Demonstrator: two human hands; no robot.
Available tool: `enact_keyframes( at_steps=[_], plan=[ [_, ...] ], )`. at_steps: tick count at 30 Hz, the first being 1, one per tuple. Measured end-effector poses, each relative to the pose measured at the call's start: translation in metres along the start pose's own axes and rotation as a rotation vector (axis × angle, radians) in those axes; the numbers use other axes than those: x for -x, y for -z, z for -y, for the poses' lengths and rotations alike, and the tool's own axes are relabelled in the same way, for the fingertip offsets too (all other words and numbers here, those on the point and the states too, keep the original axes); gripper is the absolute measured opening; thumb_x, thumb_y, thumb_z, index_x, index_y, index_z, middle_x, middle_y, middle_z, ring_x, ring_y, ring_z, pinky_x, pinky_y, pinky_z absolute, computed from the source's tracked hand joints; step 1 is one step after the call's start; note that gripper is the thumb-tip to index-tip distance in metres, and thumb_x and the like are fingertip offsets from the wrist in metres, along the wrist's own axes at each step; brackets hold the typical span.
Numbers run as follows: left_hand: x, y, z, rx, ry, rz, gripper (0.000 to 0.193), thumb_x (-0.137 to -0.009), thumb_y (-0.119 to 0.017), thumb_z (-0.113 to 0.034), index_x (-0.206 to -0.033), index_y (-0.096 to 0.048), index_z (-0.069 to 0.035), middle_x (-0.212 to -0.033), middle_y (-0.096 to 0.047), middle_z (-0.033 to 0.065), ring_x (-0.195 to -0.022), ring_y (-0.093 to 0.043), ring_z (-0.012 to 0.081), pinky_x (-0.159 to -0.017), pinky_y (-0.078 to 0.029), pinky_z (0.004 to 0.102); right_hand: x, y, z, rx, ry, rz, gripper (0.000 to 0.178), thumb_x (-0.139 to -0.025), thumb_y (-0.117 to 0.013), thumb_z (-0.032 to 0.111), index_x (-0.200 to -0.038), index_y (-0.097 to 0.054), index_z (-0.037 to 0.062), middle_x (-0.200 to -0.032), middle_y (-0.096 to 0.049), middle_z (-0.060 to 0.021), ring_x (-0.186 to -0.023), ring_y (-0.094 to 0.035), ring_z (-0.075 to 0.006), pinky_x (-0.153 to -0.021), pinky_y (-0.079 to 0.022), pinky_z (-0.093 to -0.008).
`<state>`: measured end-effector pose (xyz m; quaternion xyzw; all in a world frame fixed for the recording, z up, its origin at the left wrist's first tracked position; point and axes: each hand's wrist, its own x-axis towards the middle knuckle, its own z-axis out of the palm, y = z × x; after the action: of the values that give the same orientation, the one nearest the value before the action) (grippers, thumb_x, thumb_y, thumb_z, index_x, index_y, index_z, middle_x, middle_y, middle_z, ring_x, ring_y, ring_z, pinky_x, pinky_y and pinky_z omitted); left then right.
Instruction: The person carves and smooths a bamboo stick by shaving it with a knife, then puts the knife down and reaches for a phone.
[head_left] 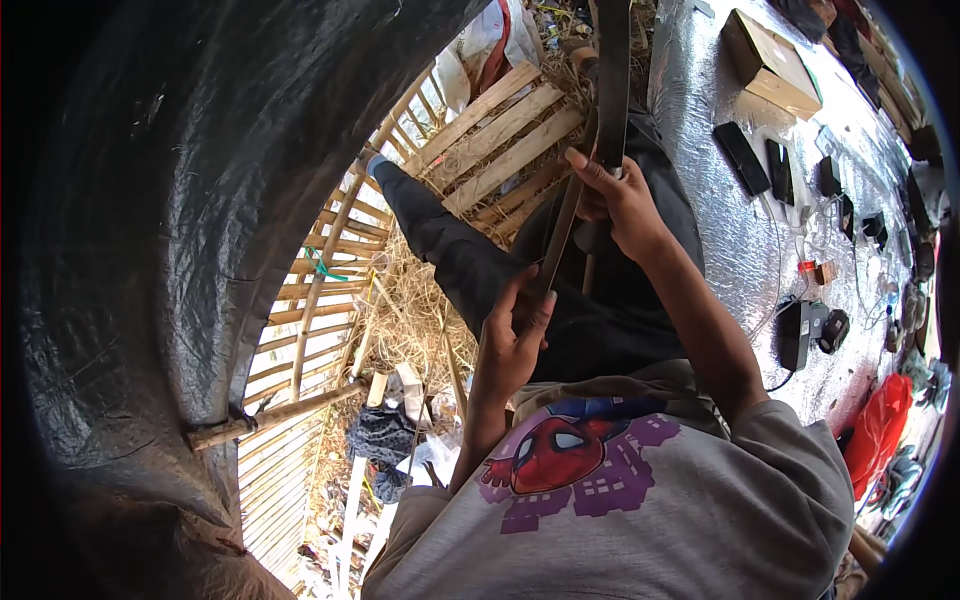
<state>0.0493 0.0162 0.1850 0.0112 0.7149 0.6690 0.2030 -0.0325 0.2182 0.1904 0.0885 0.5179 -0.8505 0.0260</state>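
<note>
Grip of the left hand (pixel 513 340) is closed on a long, narrow, brown strip (pixel 566 228) over the lap (pixel 605 338), judged light, stiff and best held by its flat faces, while a dark, broad, blade-like tool (pixel 613 80) is held low by the right hand (pixel 625 205).

Grey short-sleeved T-shirt (pixel 700 510), red-purple cartoon print (pixel 560 455), black trousers (pixel 455 245)

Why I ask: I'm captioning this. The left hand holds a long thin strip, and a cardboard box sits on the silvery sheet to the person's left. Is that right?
Not quite: one side is wrong. In the head view, the cardboard box sits on the silvery sheet to the person's right. The left hand does hold a long thin strip.
</note>
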Motion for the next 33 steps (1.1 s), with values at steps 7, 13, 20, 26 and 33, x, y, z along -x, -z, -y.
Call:
enact_keyframes(
  at_steps=[7, 13, 20, 26, 33],
  plan=[
    [0.022, 0.024, 0.005, 0.011, 0.123, 0.045, 0.030, -0.095, -0.061, -0.029, -0.109, -0.055, -0.002, -0.072, -0.052, -0.0036, -0.062, -0.045, 0.0036, -0.055, -0.035, 0.0203, -0.018, 0.000, 0.035, 0.225, 0.071, 0.023, 0.035, -0.090, -0.066, 0.037, -0.090, -0.065, 0.0017, -0.057, -0.039, 0.0064, -0.049, -0.036, -0.0049, -0.048, -0.031, -0.0228],
    [0.013, 0.022, -0.009, -0.130, 0.005, -0.062, 0.030, -0.096, -0.060, -0.027, -0.109, -0.051, -0.001, -0.082, -0.058, 0.0014, -0.073, -0.049, 0.0052, -0.064, -0.039, 0.0229, 0.023, 0.014, -0.028, 0.705, 0.431, 0.290, 0.024, -0.085, -0.069, 0.030, -0.087, -0.067, 0.0054, -0.057, -0.052, -0.0011, -0.047, -0.050, -0.0165, -0.049, -0.040, -0.0308],
    [0.010, 0.007, 0.001, -0.265, -0.234, -0.156, 0.038, -0.099, -0.053, -0.023, -0.129, -0.045, -0.001, -0.106, -0.063, 0.0148, -0.094, -0.063, 0.0240, -0.081, -0.049, 0.0365, 0.052, -0.013, -0.026, 1.284, 0.344, 0.263, 0.011, -0.073, -0.070, 0.020, -0.075, -0.065, 0.0095, -0.060, -0.060, -0.0117, -0.059, -0.061, -0.0342, -0.053, -0.048, -0.0408],
    [0.015, 0.002, -0.017, -0.462, -0.179, -0.192, 0.039, -0.099, -0.052, -0.026, -0.128, -0.047, 0.000, -0.112, -0.062, 0.0245, -0.105, -0.062, 0.0371, -0.085, -0.049, 0.0424, 0.042, -0.007, -0.023, 1.426, 0.341, 0.239, 0.013, -0.067, -0.070, 0.020, -0.076, -0.067, 0.0113, -0.061, -0.062, -0.0094, -0.059, -0.062, -0.0327, -0.055, -0.050, -0.0417],
    [0.014, 0.005, -0.001, -0.567, -0.251, -0.270, 0.038, -0.099, -0.052, -0.027, -0.126, -0.049, 0.000, -0.109, -0.064, 0.0228, -0.104, -0.063, 0.0371, -0.084, -0.048, 0.0426, 0.022, -0.009, -0.018, 1.608, 0.278, 0.277, 0.018, -0.060, -0.072, 0.018, -0.078, -0.067, 0.0143, -0.061, -0.063, -0.0073, -0.060, -0.064, -0.0288, -0.055, -0.050, -0.0401]
  ],
)
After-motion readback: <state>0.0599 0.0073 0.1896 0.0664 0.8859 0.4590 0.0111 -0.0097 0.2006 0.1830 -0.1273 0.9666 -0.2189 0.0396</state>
